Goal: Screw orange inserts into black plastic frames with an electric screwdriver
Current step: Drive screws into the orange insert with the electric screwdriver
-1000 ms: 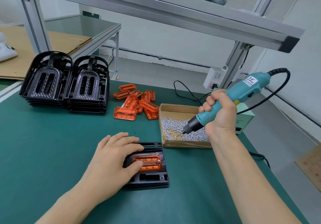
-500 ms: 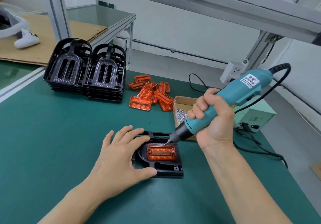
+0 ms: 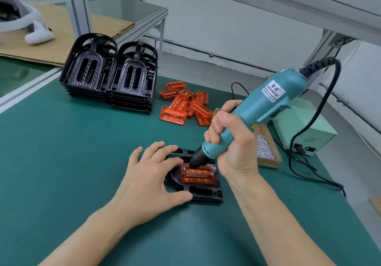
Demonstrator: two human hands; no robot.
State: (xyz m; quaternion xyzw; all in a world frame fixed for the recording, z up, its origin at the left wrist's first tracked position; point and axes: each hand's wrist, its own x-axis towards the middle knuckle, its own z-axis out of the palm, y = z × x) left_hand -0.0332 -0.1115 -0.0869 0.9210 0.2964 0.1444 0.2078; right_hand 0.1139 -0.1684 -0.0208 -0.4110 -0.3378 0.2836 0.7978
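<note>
Pressing now, screwdriver [image 3: 255,117] tip reached insert [image 3: 198,175].

Black frame [image 3: 203,193] flat on green mat [image 3: 61,152], orange insert [image 3: 198,174] seated in it. Left hand [image 3: 148,181] spread flat on frame's left side, thumb at its near edge. Right hand [image 3: 233,148] wrapped round teal electric screwdriver [image 3: 257,113], tip down at insert's far left corner. Beyond frame: loose orange inserts [image 3: 185,104], two stacks of black frames [image 3: 109,75]. Right of frame: cardboard box of screws [image 3: 266,148].
</note>
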